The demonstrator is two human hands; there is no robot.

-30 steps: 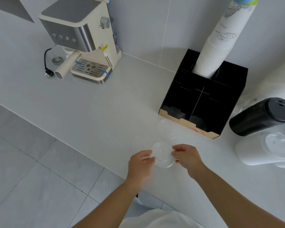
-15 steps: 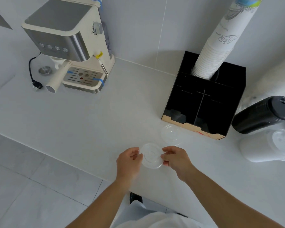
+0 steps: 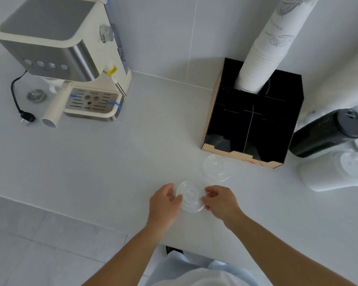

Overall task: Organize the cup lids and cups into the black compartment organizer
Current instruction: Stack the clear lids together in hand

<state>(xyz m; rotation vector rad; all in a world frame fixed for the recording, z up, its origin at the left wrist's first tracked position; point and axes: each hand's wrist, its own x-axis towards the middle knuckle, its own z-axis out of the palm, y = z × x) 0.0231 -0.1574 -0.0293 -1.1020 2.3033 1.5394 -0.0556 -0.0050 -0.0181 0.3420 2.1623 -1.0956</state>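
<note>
A clear plastic lid (image 3: 191, 196) sits low over the white counter near its front edge. My left hand (image 3: 164, 203) grips its left rim and my right hand (image 3: 220, 200) grips its right rim. A second clear lid (image 3: 216, 167) lies flat on the counter just in front of the black compartment organizer (image 3: 254, 129). A tall stack of white paper cups (image 3: 265, 52) leans out of the organizer's back compartment. Its front compartments look dark and I cannot tell what they hold.
A sleeve of black lids (image 3: 327, 133) and a sleeve of white lids (image 3: 337, 172) lie on their sides right of the organizer. A cream espresso machine (image 3: 68, 58) with a plug and cord (image 3: 23, 112) stands at the back left. The counter edge (image 3: 70, 215) runs below my hands.
Both hands have kept hold of the clear lid. The view has shifted slightly, so the machine and organizer sit lower in frame; the lid on the counter has not moved.
</note>
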